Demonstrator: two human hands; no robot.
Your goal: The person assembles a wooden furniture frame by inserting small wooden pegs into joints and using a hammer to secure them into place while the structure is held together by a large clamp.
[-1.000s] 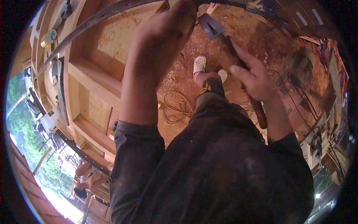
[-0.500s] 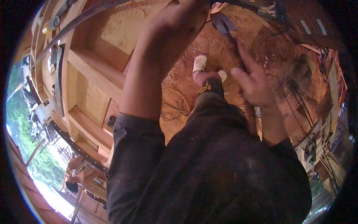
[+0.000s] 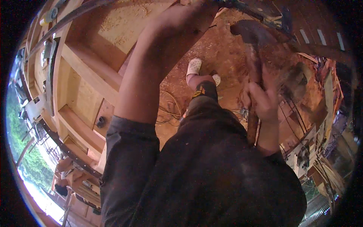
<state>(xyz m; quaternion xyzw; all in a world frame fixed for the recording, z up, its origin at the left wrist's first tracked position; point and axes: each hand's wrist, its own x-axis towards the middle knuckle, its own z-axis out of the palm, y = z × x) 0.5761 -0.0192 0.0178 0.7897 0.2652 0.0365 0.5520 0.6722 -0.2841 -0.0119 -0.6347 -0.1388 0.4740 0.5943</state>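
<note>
My right hand [image 3: 262, 99] is closed around the wooden handle of a hammer [image 3: 256, 68]. Its dark head is smeared by motion and points away from me, over the reddish floor. My left arm reaches up to the far edge of the view. There my left hand [image 3: 202, 11] lies beside a dark, long piece [image 3: 245, 13], and its fingers are mostly hidden. A thin dark tip sticks out near that wrist; I cannot make out what it is.
On the left stands a large wooden frame [image 3: 90, 73] with recessed panels and a tape roll [image 3: 49, 17] on it. Cables [image 3: 170, 108] lie on the floor beside my leg in a white clog [image 3: 194, 66]. Wood strips [image 3: 327, 172] lean at the right.
The hammer head has swung to the right, and my right hand has turned its handle more upright. My left hand stays at the far edge while the whole view shifts slightly.
</note>
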